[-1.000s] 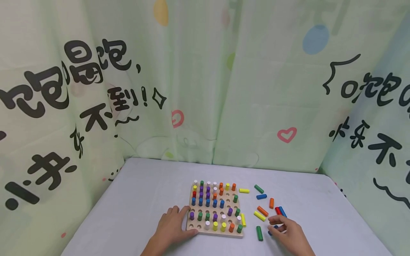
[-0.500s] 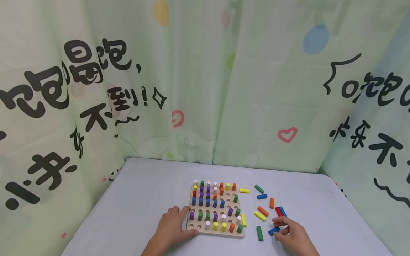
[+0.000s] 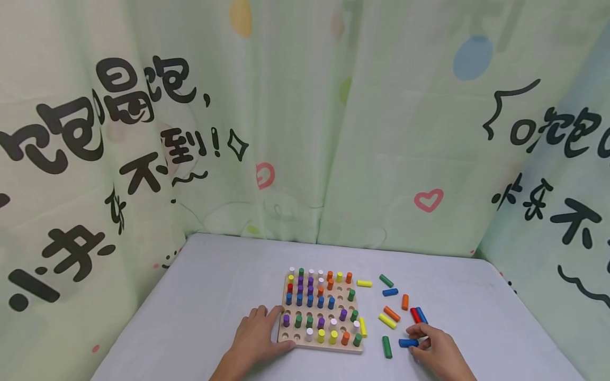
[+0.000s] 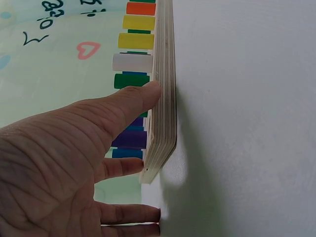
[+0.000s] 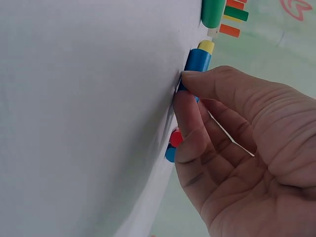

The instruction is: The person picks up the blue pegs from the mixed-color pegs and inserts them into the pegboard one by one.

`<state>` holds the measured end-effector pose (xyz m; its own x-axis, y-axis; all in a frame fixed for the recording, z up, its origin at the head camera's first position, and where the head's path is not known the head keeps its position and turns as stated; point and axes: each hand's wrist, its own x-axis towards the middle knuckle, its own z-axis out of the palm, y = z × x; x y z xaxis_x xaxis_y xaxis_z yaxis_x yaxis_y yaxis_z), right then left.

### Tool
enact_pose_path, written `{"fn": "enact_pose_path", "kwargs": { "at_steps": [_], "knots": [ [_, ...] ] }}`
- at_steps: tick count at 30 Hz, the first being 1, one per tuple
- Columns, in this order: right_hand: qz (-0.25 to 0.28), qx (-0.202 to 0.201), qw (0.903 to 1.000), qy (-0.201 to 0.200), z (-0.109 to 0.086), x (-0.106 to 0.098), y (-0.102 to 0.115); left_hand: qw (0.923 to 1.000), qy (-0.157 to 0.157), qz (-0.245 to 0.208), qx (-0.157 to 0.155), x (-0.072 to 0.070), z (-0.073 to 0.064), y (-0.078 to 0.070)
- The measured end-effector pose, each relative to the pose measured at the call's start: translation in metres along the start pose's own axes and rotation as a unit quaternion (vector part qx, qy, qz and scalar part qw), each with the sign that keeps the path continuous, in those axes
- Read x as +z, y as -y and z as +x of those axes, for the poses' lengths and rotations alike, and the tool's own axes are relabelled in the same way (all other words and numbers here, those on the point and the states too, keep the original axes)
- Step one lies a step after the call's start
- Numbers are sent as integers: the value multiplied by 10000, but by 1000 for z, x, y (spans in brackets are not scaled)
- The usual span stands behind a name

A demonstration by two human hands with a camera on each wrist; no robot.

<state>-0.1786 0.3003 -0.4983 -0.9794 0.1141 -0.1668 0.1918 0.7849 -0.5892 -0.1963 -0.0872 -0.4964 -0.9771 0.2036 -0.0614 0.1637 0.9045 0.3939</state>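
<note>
Pegboard (image 3: 315,310) touches the spread left hand (image 3: 257,334) while the right hand (image 3: 437,349) pinches a blue peg (image 3: 406,343)

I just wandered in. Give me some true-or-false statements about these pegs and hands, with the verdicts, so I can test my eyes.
1. A loose green peg lies on the table between the pegboard and the right hand. True.
2. The right hand pinches a yellow peg. False: it pinches a blue peg.
3. The left hand touches the pegboard. True.
4. Every hole in the pegboard holds a peg. False: several are bare, such as the near-left corner hole.
5. The loose red peg lies far from any other peg. False: another blue peg lies right beside it.
</note>
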Motion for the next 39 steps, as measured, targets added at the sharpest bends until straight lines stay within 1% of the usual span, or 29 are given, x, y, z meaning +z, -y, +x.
{"fn": "enact_pose_path", "kwargs": {
  "at_steps": [8,13,19,23,30,39],
  "knots": [
    [-179,-109,9998,48,-1,-3,2,10000,-29,-51,2,-2,0,0],
    [-279,-189,9994,2,-2,-1,3,10000,-13,-57,-3,-2,-1,0],
    [-225,-202,9995,-91,-2,-1,7,10000,26,-67,-35,-1,1,0],
    [-152,-223,9996,-118,-1,-1,11,10000,-2,-52,-22,1,1,1],
    [-138,-392,9987,-295,-1,-1,19,10000,-3,-36,-23,2,0,2],
    [-126,-540,9978,-352,1,-3,36,9998,-102,-27,179,2,0,4]
  ]
}}
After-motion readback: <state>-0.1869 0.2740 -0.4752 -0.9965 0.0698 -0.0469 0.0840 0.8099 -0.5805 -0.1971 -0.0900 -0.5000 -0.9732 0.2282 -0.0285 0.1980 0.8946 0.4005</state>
